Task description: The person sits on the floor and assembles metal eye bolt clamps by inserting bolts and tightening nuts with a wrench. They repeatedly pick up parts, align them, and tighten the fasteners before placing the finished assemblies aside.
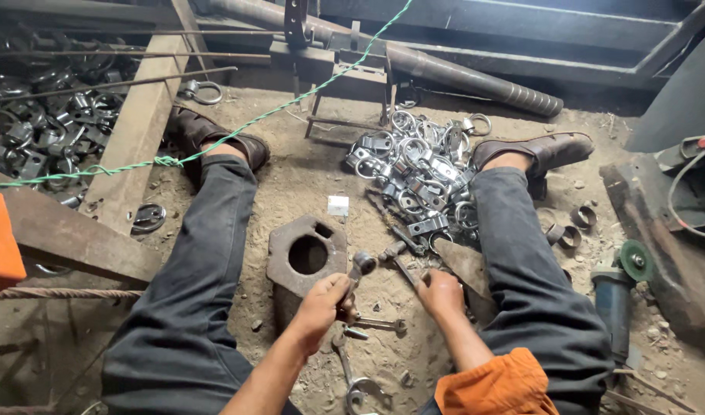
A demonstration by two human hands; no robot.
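Beside the holed iron block (306, 256), I see the left hand (321, 301) gripping a small hammer (358, 269), the right hand (440, 293) pressed on sand nearby, metal clamps (414, 169) piled beyond.

This is a rough metalworking workshop, shown by the dirt floor (306, 180) strewn with a heap of steel ring clamps (414, 169), a heavy iron block with a hole (306, 253), spanners (356, 376), an angle grinder (617, 288), steel pipes (460, 73) and rusty beams (68, 230).
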